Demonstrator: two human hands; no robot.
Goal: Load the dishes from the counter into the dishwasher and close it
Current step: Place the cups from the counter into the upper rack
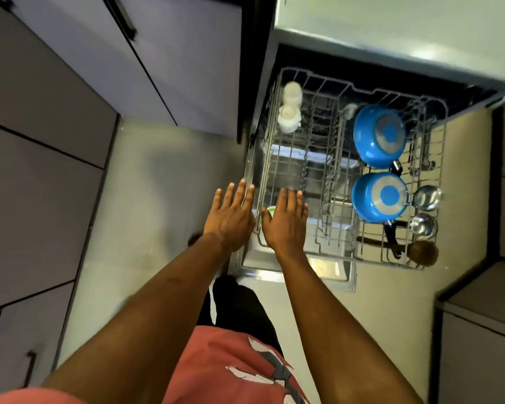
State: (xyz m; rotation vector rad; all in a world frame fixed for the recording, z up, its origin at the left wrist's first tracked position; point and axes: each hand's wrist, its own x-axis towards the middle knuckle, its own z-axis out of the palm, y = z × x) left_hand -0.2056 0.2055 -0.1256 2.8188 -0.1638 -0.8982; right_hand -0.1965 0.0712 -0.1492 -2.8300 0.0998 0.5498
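The dishwasher's wire rack (330, 158) is pulled out over the open door (327, 271). Two blue pans (378, 135) lie upside down on its right side, with two steel cups (426, 196) and a wooden ladle (420, 252) beside them. Two white cups (289, 112) sit at the rack's far left. My left hand (231, 217) and my right hand (286, 220) hover side by side with fingers straight, palms down, over the rack's near left corner. Neither holds anything. A small white and green object (270, 211) peeks out between my hands.
Grey cabinet fronts (41, 141) line the left, with more cabinets (478, 330) at the right. The counter edge (391, 39) overhangs the dishwasher. Pale floor tiles (146, 199) lie to the left of the door. I stand right at the door's front edge.
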